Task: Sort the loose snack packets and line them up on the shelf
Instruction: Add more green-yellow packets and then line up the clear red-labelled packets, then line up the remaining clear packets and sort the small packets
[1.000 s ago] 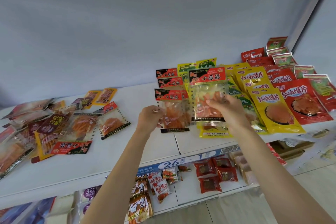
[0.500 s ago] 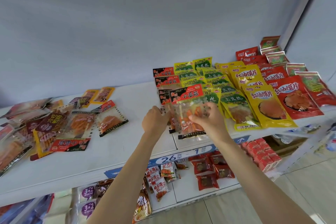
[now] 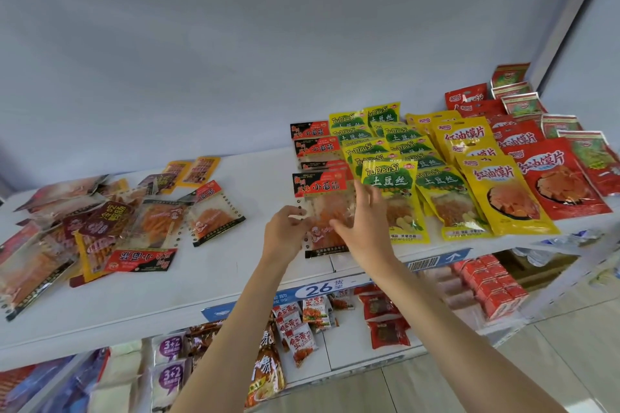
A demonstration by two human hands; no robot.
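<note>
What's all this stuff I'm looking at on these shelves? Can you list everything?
red-and-black header packets: a column of about four, clear bodies, shelf middle
yellow-green packets: many, overlapping rows, right of that column
yellow packets: several, further right
red packets: several, far right
loose packets: a mixed pile, shelf left
white shelf: one, top level
blue label strip: one, reads 26, shelf front edge
lower-shelf snacks: many, mixed colours
left hand: pinches front packet's left edge
right hand: fingers spread over front packet
</note>
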